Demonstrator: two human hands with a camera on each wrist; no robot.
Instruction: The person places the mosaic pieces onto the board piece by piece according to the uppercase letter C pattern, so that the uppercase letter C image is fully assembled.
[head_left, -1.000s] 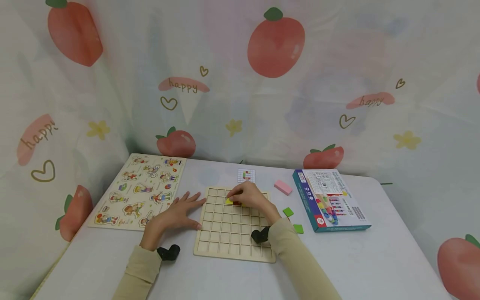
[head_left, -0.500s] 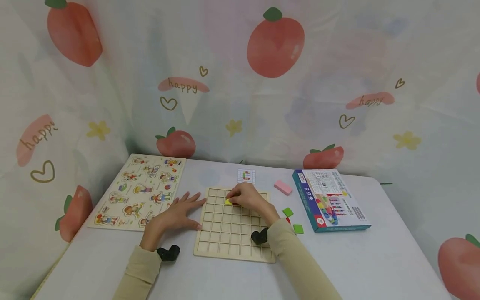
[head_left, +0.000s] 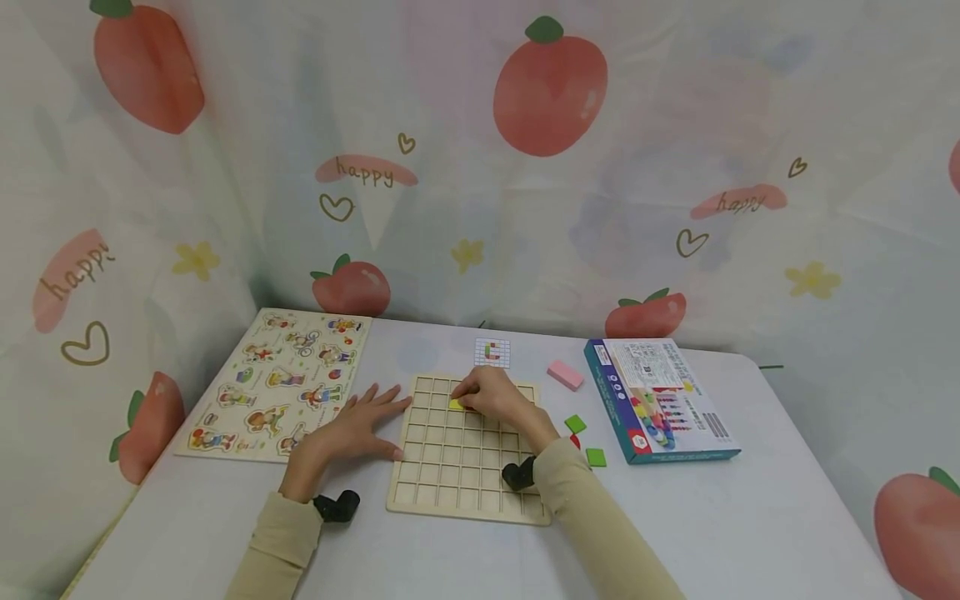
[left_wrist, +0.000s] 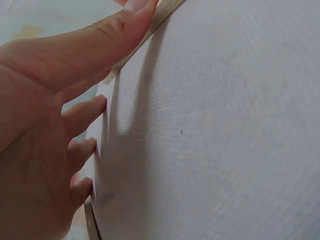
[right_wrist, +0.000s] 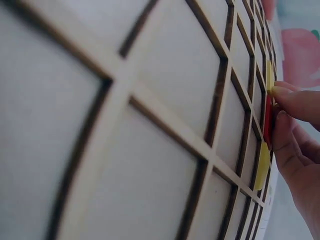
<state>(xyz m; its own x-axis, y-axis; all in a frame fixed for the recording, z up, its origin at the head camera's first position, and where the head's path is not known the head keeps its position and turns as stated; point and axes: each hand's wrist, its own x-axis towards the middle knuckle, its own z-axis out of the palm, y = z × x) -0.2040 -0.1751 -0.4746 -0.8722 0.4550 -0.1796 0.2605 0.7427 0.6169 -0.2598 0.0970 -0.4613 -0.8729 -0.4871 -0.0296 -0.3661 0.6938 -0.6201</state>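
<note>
In the head view a wooden grid board (head_left: 450,467) lies flat on the table. Bent over its upper rows, my right hand (head_left: 498,396) pinches a yellow tile (head_left: 456,405). Seen from the right wrist, a red tile (right_wrist: 267,122) and another yellow tile (right_wrist: 262,167) sit in line with the pinched yellow tile (right_wrist: 270,75); the thumb is close against the red one. My left hand (head_left: 352,429) rests with fingers spread, its thumb and index tips at the board's left edge. The left wrist view shows its thumb (left_wrist: 110,42) at that wooden edge.
A picture puzzle board (head_left: 277,383) lies left, near the left fingers. Behind the grid is a small pattern card (head_left: 492,352). To the right are a pink block (head_left: 566,375), green tiles (head_left: 575,424), a red piece (head_left: 575,441) partly behind the sleeve, and a box (head_left: 663,400).
My right hand has settled very slightly over the tiles, now covering more of the red one. The left hand stays in place at the board's edge.
</note>
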